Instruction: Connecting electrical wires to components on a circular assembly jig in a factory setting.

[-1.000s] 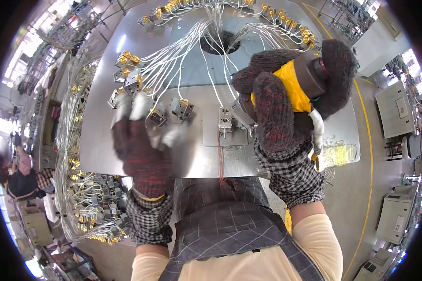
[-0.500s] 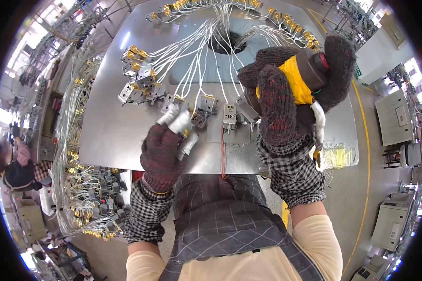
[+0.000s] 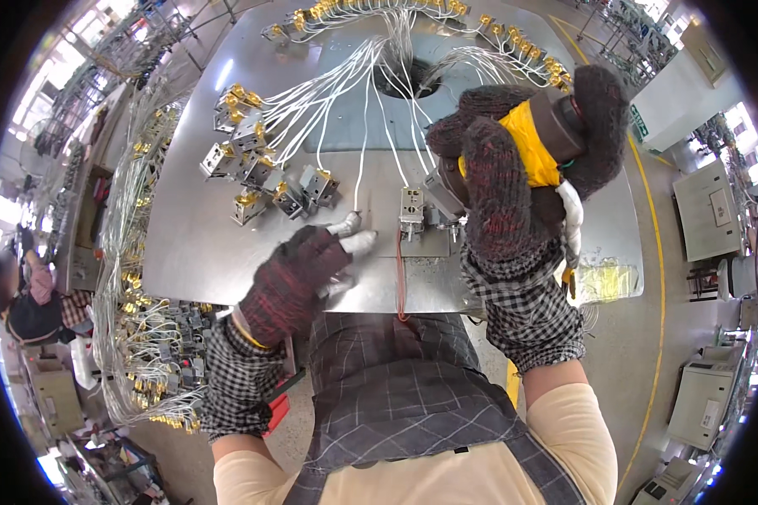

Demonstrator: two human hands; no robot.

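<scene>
Gloves cover both my hands, dark knit with white fingertips. My right hand [image 3: 514, 181] is clamped around a yellow power driver [image 3: 541, 143], fingers wrapped tight on its body, with the nose pointing down and to my left toward a small grey block [image 3: 412, 210] that stands on a thin plate [image 3: 417, 244] on the steel table [image 3: 185, 252]. The nose sits just beside that block; I cannot tell whether the tip touches it. One white wire [image 3: 393, 143] runs from the block up to the round hole [image 3: 413, 77] in the table.

My left hand [image 3: 299, 278] lies low on the table near the front edge, fingers loosely together and holding nothing that I can see; its white fingertips [image 3: 354, 236] point toward the block and stop just short of the plate. Beyond that hand, a cluster of similar blocks [image 3: 265, 172] with brass fittings lies on the table, each on its own wire from the hole. A bundle of finished wired parts [image 3: 156, 353] hangs off the table's left side. A clear bag [image 3: 606, 279] rests at the right front corner. Another person [image 3: 21, 295] sits far off to my left.
</scene>
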